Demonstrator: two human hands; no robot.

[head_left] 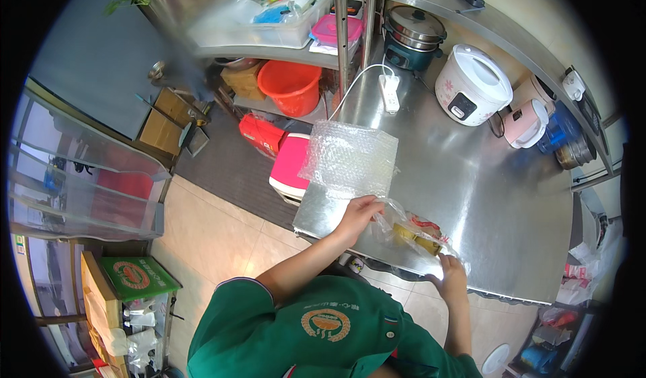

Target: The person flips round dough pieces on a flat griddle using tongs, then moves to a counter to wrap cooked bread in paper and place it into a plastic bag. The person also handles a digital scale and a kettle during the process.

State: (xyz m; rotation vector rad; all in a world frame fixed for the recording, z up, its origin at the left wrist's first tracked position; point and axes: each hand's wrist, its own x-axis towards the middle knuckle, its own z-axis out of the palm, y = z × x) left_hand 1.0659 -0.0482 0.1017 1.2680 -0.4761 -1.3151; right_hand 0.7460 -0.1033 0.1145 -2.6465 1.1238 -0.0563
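Over the near edge of the worktop (518, 243), the right hand (453, 278) is at the right end of a clear bag (385, 229). Its fingertips touch the film, but I cannot tell whether they pinch it. The left hand (362, 214), set farther in, has thumb and fingers closed on the film at the other end. The bag's long axis slants from the left hand down toward the near edge at the right hand. A yellow thing (425, 244) in the bag lies just beyond the right fingertips, which are nearer to it than the left ones.

Past the left hand, bubble wrap (351, 157) lies by the worktop's left edge. Toward the far edge stand a white rice cooker (472, 85) and a lidded pot (412, 42), their contents hidden. Beyond the left edge, shelves carry a red basin (291, 89) and, higher, a white tub (289, 37) holding a blue packet (272, 15) and other packets.
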